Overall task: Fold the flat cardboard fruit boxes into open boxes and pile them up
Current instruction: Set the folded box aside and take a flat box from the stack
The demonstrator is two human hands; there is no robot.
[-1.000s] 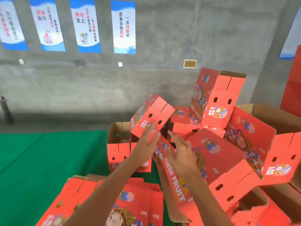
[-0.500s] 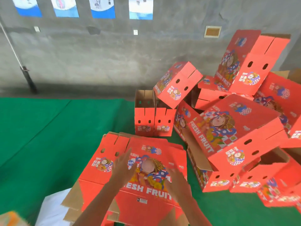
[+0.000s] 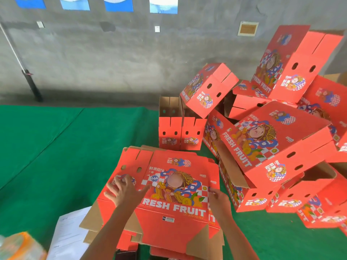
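A stack of flat red "FRESH FRUIT" cardboard boxes [image 3: 174,166] lies on the green mat right in front of me. My left hand [image 3: 125,190] rests with spread fingers on the left panel of the top flat box. At that box's right edge, my right hand [image 3: 218,197] has its fingers curled over the edge. To the right a loose pile of folded red boxes [image 3: 277,139] leans at odd angles. One folded box [image 3: 208,87] sits tilted on two upright open boxes [image 3: 178,132].
The green mat [image 3: 56,147] stretches away to the left. White paper sheets [image 3: 69,233] and a blurred orange package [image 3: 20,246] lie at the lower left. A grey concrete wall [image 3: 112,53] with posters stands behind, with a black pole [image 3: 32,85] leaning against it.
A second ago both hands were up at a folded box on the pile. They came down to the flat stack; now the left lies on the top box and the right has reached its right edge.
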